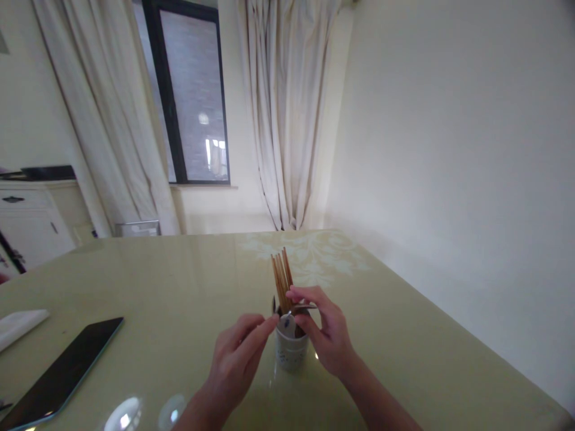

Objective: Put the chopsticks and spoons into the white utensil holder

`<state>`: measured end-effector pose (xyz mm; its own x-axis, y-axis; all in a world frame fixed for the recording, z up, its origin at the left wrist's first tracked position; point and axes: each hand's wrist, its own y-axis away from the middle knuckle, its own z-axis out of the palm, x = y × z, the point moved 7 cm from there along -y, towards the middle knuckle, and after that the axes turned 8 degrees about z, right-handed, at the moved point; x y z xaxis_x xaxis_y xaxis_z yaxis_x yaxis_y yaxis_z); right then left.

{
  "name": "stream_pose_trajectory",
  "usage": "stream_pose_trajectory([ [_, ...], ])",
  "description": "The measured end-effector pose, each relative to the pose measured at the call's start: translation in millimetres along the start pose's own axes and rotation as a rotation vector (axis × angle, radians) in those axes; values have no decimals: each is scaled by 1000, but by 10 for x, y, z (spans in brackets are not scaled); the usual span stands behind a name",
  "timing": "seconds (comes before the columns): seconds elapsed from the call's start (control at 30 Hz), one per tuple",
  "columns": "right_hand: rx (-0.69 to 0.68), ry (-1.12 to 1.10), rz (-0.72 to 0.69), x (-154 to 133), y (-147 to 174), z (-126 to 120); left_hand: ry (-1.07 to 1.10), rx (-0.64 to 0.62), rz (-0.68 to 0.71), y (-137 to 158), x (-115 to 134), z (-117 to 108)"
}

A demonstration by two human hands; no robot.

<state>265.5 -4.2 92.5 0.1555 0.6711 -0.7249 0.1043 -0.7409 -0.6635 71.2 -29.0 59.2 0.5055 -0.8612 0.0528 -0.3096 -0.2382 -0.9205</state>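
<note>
A white patterned utensil cup [291, 354] stands upright on the table. Several brown wooden chopsticks [281, 278] rise from it and lean slightly left. Inside the rim shows a white spoon-like piece [287, 325] with a dark mark. Above the cup's right side, my right hand [330, 329] pinches a shiny metal spoon [305, 307] between thumb and fingers; part of it is hidden. My left hand [236, 353] is at the cup's left rim, thumb and forefinger pressed together. What those fingertips grip, if anything, is hidden. Beside them a dark metal utensil end [274, 305] sticks up.
A black tablet-like device [67, 368] lies on the glossy greenish table [179, 281] at left, near a white object [20, 326]. A wall [449, 149] runs along the table's right edge. Behind are curtains [287, 108], a window [195, 96] and a white cabinet [33, 218].
</note>
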Motion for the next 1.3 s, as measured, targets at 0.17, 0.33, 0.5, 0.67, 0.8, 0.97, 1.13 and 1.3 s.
stream_pose_trajectory([
  [0.17,2,-212,101,-5,22,23,54,-100,16,-23,167,125],
  [0.33,525,-465,190,226,-61,-519,16,-58,-202,10,1,132],
  [0.5,741,-506,207,368,-122,-882,-2,-108,-295,76,-144,221],
  [0.67,666,-374,186,386,-151,-837,21,-168,-301,129,-191,329],
  [0.8,482,-262,225,365,-241,-631,86,-169,-329,135,-195,361],
  [0.97,236,-59,329,383,-341,-357,156,-160,-342,110,-181,371],
  [1.13,262,-39,376,541,-220,-315,234,-150,-385,134,-232,422],
  [1.3,282,-81,384,737,97,-218,305,-154,-451,213,-291,502],
])
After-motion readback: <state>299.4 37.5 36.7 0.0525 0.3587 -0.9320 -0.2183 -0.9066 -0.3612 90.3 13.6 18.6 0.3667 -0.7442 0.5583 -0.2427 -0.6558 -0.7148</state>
